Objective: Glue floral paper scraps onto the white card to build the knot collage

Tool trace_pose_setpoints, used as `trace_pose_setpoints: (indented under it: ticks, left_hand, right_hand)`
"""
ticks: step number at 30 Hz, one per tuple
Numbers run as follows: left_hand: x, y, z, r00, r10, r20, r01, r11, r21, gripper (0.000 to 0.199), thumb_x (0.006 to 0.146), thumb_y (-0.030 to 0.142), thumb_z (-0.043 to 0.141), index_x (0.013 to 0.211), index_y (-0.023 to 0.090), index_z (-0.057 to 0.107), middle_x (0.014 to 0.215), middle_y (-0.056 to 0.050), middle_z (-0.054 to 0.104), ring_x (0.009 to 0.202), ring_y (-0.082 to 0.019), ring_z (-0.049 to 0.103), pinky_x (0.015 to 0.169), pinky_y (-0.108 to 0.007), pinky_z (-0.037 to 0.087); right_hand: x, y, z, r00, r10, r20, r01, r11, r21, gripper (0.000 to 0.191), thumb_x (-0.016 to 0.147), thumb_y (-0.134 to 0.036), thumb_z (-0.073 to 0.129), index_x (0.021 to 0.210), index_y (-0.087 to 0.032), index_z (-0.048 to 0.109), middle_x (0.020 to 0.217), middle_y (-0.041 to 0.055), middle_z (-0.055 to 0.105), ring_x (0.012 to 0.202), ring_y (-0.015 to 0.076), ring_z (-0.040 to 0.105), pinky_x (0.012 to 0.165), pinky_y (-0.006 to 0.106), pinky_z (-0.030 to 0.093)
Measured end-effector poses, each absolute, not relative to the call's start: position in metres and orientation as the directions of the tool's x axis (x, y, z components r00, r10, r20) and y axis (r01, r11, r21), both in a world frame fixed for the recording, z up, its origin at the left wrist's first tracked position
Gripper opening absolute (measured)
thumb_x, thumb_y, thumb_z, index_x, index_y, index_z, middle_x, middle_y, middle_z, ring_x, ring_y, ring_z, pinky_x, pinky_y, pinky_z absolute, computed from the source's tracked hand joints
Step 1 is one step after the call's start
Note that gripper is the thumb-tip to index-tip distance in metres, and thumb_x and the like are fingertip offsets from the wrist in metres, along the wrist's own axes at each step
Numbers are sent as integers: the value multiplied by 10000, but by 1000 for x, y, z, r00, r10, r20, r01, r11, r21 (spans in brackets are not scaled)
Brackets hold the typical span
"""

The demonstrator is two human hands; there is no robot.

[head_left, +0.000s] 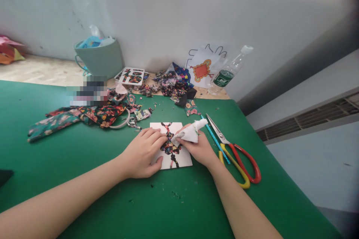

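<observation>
A white card (184, 161) lies on the green table, with a design of dark floral fabric pieces (171, 148) down its middle. My left hand (144, 151) rests flat on the card's left side, fingers stretched out, their tips at the edge of the design. A folded white cloth (190, 133) is pinched in my right hand (200, 149), over the design's right side. Its lower corner meets the fabric pieces, and small dark and green specks cling to it. The cloth and fingers hide part of the design.
Right of the card lie red-and-yellow-handled scissors (238, 158) and a blue pen-like stick (214, 138). Behind are fabric scraps (174, 82), finished-looking cards (131, 75), a drawing (200, 69), a plastic bottle (227, 74) and a green basket (99, 59). Floral cloth (84, 115) lies left.
</observation>
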State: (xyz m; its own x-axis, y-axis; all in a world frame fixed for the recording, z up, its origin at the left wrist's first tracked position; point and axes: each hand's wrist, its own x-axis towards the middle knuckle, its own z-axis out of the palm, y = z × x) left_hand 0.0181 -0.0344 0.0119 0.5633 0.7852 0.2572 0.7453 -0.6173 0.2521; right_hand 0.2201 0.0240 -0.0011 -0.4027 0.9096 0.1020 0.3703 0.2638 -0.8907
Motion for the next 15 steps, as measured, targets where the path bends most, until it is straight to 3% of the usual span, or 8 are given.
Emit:
trace_pose_setpoints:
  ticks: [7, 15]
  left_hand:
    - [18, -34, 12, 567, 789, 236, 746, -613, 259, 482, 731, 286, 478, 1184, 134, 424, 1144, -128, 493, 1100, -286, 395, 940, -443, 306]
    - [17, -35, 12, 571, 786, 236, 740, -618, 265, 485, 734, 289, 477, 1190, 132, 425, 1152, -121, 493, 1105, -292, 386, 940, -449, 302]
  right_hand:
    - [219, 25, -2, -331, 943, 27, 250, 115, -961, 160, 674, -292, 637, 768, -178, 577, 783, 46, 653, 755, 203, 609, 713, 329, 485]
    - [221, 25, -1, -380, 923, 62, 299, 186, -936, 159, 679, -290, 638, 779, -172, 604, 803, 52, 650, 781, 209, 610, 745, 339, 477]
